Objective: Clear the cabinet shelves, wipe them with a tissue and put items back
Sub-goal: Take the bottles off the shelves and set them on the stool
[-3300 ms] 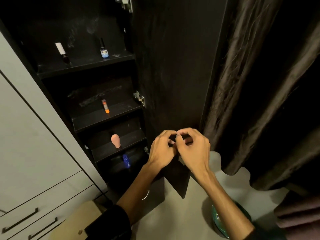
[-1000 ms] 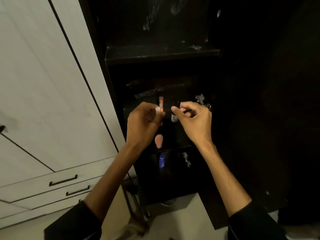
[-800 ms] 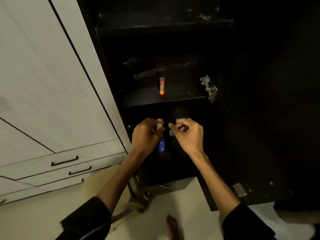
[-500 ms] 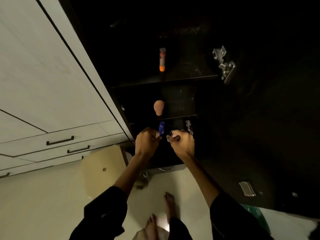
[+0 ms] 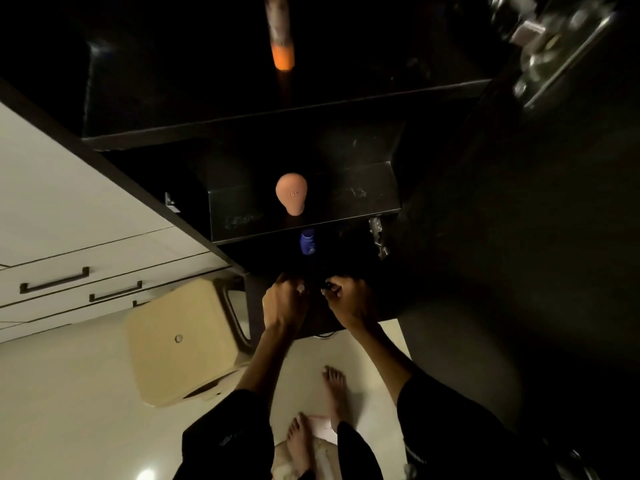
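Both hands are low at the front of the dark cabinet's bottom compartment. My left hand (image 5: 284, 301) grips a small item with a white tip (image 5: 300, 288). My right hand (image 5: 346, 301) pinches a small dark bottle (image 5: 327, 289), mostly hidden by the fingers. Just above the hands a blue bottle (image 5: 307, 241) stands on a low shelf. A peach bulb-shaped item (image 5: 291, 194) stands on the shelf (image 5: 363, 202) above that. An orange-tipped tube (image 5: 281, 39) sits on the shelf higher up.
A beige stool (image 5: 180, 344) stands on the pale floor left of the cabinet. White drawers with dark handles (image 5: 55, 280) fill the left. Metal hinges (image 5: 379, 237) stick out on the cabinet's right side. My bare feet (image 5: 334, 389) are below, near a pink item (image 5: 322, 426).
My view has tilted down and I have bent lower. Both hands, each holding its small item, have dropped from the middle shelves to the bottom compartment.
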